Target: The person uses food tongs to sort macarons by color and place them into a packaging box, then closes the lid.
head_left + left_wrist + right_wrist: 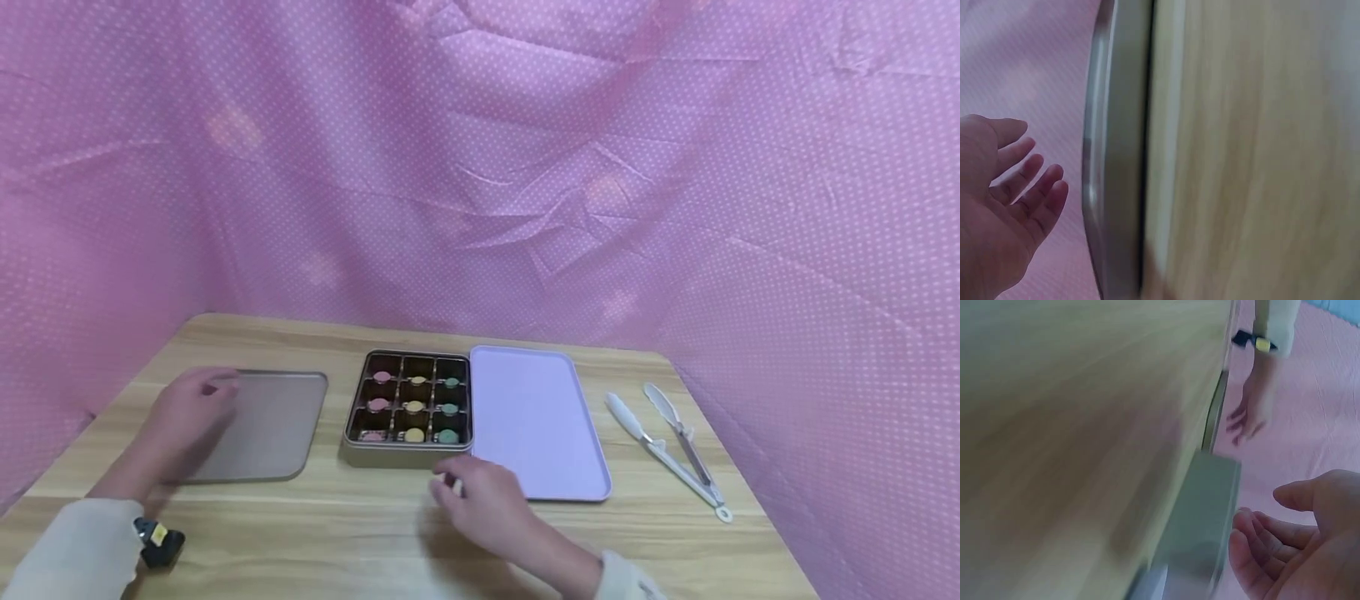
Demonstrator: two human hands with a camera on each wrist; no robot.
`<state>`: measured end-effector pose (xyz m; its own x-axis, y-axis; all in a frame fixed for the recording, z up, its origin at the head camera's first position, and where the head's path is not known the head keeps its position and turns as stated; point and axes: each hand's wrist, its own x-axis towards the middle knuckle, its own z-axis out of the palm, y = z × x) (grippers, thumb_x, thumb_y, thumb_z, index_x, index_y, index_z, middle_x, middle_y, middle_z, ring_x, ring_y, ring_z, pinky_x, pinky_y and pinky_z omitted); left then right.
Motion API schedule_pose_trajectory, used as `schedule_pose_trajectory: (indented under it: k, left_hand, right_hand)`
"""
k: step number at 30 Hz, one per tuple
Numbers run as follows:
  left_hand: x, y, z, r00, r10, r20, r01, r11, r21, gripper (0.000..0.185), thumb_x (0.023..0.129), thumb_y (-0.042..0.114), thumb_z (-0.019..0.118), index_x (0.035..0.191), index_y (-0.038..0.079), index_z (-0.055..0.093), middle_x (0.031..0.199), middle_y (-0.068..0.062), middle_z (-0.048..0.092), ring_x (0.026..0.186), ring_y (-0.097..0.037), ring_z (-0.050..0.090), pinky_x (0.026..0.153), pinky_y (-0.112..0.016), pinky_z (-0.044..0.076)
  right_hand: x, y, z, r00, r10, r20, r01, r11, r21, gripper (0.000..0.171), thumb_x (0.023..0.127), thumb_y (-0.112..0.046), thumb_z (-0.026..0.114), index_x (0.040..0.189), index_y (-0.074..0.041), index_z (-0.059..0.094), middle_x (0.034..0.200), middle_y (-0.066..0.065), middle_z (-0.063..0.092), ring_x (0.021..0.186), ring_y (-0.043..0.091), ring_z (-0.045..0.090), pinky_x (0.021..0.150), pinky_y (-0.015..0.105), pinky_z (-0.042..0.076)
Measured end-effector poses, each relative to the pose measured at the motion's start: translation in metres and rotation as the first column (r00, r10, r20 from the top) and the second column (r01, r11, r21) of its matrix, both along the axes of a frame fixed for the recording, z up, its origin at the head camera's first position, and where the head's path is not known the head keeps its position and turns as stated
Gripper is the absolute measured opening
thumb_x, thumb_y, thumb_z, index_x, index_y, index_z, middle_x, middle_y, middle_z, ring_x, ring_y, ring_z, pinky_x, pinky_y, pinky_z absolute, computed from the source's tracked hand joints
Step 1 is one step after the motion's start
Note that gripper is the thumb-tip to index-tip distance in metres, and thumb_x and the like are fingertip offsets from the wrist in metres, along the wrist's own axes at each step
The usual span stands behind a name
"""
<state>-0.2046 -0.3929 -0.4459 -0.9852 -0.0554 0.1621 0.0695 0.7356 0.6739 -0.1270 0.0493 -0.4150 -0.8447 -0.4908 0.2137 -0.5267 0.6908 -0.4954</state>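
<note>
Pink white-dotted cloth (480, 167), pale wood table (337, 533), lilac tray (536, 421), grey lid (270, 425), white tongs (667, 446)

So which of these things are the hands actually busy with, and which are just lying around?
In hand:
left hand over the grey lid
right hand near the open tin of sweets

Lying about:
lilac tray
white tongs

The wooden table (315, 517) carries a compartmented tin (408, 406) at centre. At nine o'clock lies its grey lid (266, 425); at three o'clock, a lilac tray (534, 421) and white tongs (670, 446).
</note>
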Motion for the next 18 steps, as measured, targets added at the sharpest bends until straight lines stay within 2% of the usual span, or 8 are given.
schedule_pose_trajectory:
  k: [4, 10, 16, 18]
  left_hand:
    - [-0.006, -0.013, -0.005, 1.000, 0.006, 0.017, -0.005, 0.999, -0.036, 0.053, 0.107, 0.037, 0.047, 0.139, -0.005, 0.052, 0.137, -0.038, 0.046, 0.112, -0.054, 0.053, 0.084, -0.070, 0.048]
    - [-0.012, -0.025, -0.006, 0.989, 0.061, 0.134, -0.059, 0.998, -0.019, 0.055, 0.107, 0.036, 0.046, 0.140, -0.007, 0.049, 0.142, -0.040, 0.042, 0.120, -0.056, 0.047, 0.090, -0.071, 0.044]
    - [-0.020, -0.032, -0.004, 0.987, 0.116, 0.108, -0.108, 0.991, -0.077, 0.049, 0.105, 0.024, 0.047, 0.141, -0.008, 0.047, 0.138, -0.039, 0.045, 0.118, -0.056, 0.048, 0.090, -0.070, 0.044]
    - [-0.024, -0.033, -0.003, 0.986, 0.123, 0.114, -0.114, 0.990, -0.082, 0.050, 0.105, 0.024, 0.046, 0.143, -0.008, 0.046, 0.141, -0.040, 0.042, 0.122, -0.057, 0.045, 0.093, -0.072, 0.042]
  right_hand:
    - [-0.004, -0.034, -0.004, 0.998, 0.055, 0.014, -0.055, 0.998, 0.028, 0.028, 0.099, -0.031, 0.062, 0.118, -0.012, 0.073, 0.088, -0.012, 0.071, 0.064, -0.009, 0.051, 0.064, 0.013, 0.046]
    - [-0.008, -0.075, -0.009, 0.994, 0.041, 0.106, -0.046, 0.998, 0.044, 0.032, 0.099, -0.038, 0.062, 0.123, -0.019, 0.071, 0.080, -0.019, 0.066, 0.061, -0.007, 0.051, 0.060, 0.012, 0.043]
    - [-0.007, -0.107, -0.016, 0.991, 0.040, 0.126, -0.040, 0.999, -0.007, 0.033, 0.099, -0.039, 0.063, 0.125, -0.020, 0.071, 0.082, -0.019, 0.070, 0.065, -0.010, 0.054, 0.065, 0.010, 0.044]
    - [-0.007, -0.118, -0.020, 0.991, 0.032, 0.128, -0.028, 0.999, -0.032, 0.034, 0.098, -0.039, 0.064, 0.124, -0.019, 0.071, 0.083, -0.018, 0.071, 0.065, -0.010, 0.054, 0.066, 0.010, 0.044]
